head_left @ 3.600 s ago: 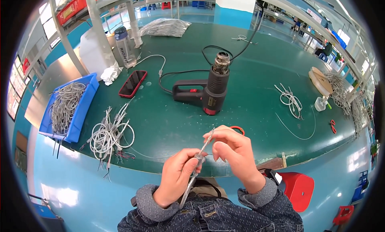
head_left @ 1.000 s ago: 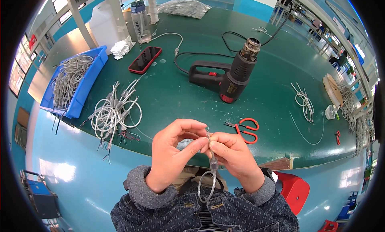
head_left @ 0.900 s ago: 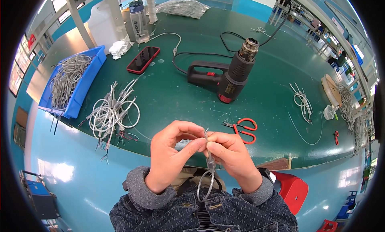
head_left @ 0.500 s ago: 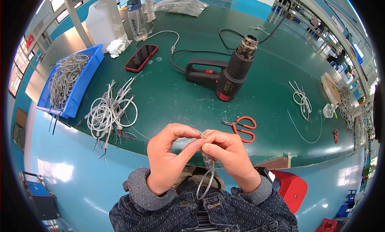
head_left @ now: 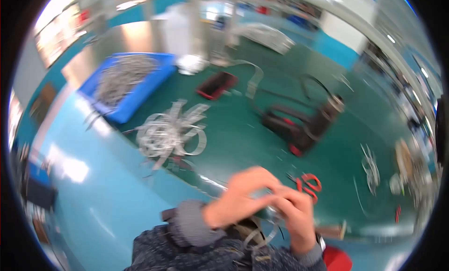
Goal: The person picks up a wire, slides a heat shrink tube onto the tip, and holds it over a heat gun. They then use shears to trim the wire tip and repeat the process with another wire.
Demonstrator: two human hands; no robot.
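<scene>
Close to the table's near edge, my left hand [head_left: 248,196] and my right hand [head_left: 298,217] meet at their fingertips. Both are closed in a pinch on the end of a clear-sheathed cable [head_left: 256,240], whose loop hangs below the right hand in front of my jacket. Motion smears the picture, so the exact spot each finger grips is unclear. Red-handled scissors [head_left: 309,183] lie just beyond my right hand. A tangled bundle of similar cables [head_left: 163,136] rests to the left of my hands.
A black heat gun [head_left: 311,130] lies on the green table [head_left: 224,130] with its cord trailing behind. At left are a blue tray [head_left: 131,109] heaped with cables and a red-edged phone [head_left: 216,85]. Another small cable coil [head_left: 370,170] and a spool [head_left: 404,161] are at right.
The whole view has swung leftward, so the table and its things appear further right and blurred. My hands remain together on the cable, lower and further right in view.
</scene>
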